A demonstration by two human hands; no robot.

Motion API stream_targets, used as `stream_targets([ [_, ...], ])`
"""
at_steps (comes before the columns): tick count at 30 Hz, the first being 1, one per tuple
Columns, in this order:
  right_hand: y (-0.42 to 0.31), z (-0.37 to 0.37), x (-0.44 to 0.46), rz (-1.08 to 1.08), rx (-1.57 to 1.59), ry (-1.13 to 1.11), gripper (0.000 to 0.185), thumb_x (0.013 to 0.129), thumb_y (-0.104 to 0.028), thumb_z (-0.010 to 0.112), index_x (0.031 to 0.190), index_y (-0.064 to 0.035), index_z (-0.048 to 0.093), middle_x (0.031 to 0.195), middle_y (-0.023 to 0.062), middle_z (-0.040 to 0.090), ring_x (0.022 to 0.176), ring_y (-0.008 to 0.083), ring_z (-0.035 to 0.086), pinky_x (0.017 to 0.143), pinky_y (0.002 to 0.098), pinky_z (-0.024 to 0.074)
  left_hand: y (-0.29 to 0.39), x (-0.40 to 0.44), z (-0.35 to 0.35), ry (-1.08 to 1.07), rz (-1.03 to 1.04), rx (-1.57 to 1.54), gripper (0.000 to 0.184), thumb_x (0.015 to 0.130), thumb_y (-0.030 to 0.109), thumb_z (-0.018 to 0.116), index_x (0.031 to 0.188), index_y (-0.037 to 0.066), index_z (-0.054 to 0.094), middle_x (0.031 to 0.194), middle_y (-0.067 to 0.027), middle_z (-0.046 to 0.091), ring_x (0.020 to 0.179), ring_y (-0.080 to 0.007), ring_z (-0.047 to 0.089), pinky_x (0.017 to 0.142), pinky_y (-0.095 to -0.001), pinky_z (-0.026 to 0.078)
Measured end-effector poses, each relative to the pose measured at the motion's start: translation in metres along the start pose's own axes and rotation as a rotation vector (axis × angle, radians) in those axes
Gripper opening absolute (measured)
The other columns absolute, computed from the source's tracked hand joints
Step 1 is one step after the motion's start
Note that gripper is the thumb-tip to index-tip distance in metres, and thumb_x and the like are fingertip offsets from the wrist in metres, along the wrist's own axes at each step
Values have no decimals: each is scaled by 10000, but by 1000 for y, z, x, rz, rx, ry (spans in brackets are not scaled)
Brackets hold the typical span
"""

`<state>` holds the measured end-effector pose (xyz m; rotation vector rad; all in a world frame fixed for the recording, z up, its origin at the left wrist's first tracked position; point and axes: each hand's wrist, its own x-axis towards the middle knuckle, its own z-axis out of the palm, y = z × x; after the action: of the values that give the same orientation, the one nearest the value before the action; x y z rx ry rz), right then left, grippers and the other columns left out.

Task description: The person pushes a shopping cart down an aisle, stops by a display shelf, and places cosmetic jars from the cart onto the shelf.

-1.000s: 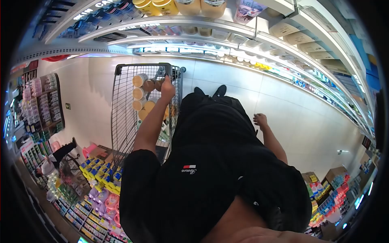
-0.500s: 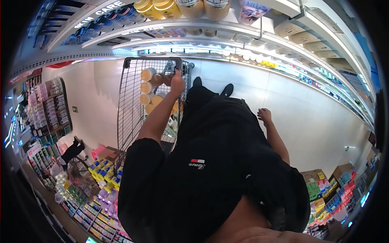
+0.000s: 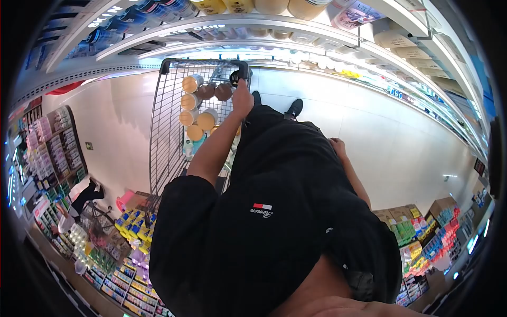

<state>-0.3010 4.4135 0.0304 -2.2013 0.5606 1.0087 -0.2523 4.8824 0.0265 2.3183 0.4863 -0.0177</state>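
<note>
My left hand (image 3: 243, 100) is closed around the dark corner of a wire shopping cart (image 3: 156, 116) that stands at my left side. Next to the thumb is a round black piece (image 3: 235, 78) with pale marks; what it is I cannot make out. Inside the cart stand several tubs with tan lids (image 3: 189, 100), some brown-topped tubs (image 3: 223, 91) and a pale blue item (image 3: 196, 147). Down by my right hip hangs my right hand (image 3: 337, 145), its fingers loosely bent and partly hidden by my dark clothing, with nothing visible in it.
Lit shelves (image 3: 296, 24) of tubs and bottles run along the top and right. Pale floor tiles (image 3: 391, 142) lie at my right. A product rack (image 3: 55, 134), a person (image 3: 82, 201) and stacked yellow packs (image 3: 134, 224) are at the left; more boxed goods (image 3: 406, 224) stand at lower right.
The shelves have shifted slightly across the view. My left hand stays on the cart's corner, now a little higher and right. My right hand has drawn in closer to my hip.
</note>
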Motion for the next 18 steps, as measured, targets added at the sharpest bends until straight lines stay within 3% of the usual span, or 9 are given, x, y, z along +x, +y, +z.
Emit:
stream_targets([
  [6,-24,-6,-14,141,229,-30,429,942,-238,652,1238,65,587,1016,160,697,843,216,680,671,336,566,1,0,-7,-58,-113,-9,212,919,52,519,1106,-27,458,949,-313,629,920,-503,623,788,-563,491],
  [9,-25,-6,-17,167,209,-31,428,945,-241,650,1239,62,583,1015,152,691,839,209,673,653,329,562,5,1,-12,-42,-155,-87,270,956,157,557,1132,-31,475,987,-310,631,962,-498,616,817,-544,492],
  [11,-26,-4,-19,182,195,-27,425,945,-241,650,1236,61,585,1012,150,692,844,208,672,655,328,561,8,1,-17,-40,-185,-268,351,974,236,579,1171,-40,487,979,-273,650,988,-442,645,853,-491,503],
  [12,-29,-5,-21,172,187,-31,425,945,-240,650,1237,61,586,1012,150,694,843,209,673,654,327,560,-4,1,-14,-42,-185,-269,351,974,236,579,1171,-40,487,979,-273,650,988,-442,645,853,-491,503],
  [14,-35,-6,-27,164,182,-27,424,946,-239,650,1239,61,586,1011,150,696,843,210,675,654,327,560,-52,3,6,22,-317,-656,256,983,168,573,1172,8,509,1101,-170,636,1004,-278,648,862,-436,492],
  [15,-38,-7,-29,163,164,-26,425,946,-238,650,1241,62,585,1010,150,699,845,212,677,655,328,560,-74,4,17,18,-311,-660,256,983,168,573,1172,8,509,1101,-170,636,1004,-278,648,862,-436,492],
  [17,-43,-8,-34,163,150,-16,426,947,-236,651,1244,62,585,1009,150,701,848,214,680,657,328,560,-105,10,33,215,-257,-761,344,957,87,582,1259,-24,459,1160,-179,607,1053,-242,620,915,-408,482],
  [18,-43,-9,-35,155,135,-15,428,947,-235,651,1247,63,584,1009,151,703,848,213,683,662,328,563,-95,14,20,169,-297,-471,486,887,24,609,1320,-52,401,1196,-224,569,1131,-314,584,964,-445,466],
])
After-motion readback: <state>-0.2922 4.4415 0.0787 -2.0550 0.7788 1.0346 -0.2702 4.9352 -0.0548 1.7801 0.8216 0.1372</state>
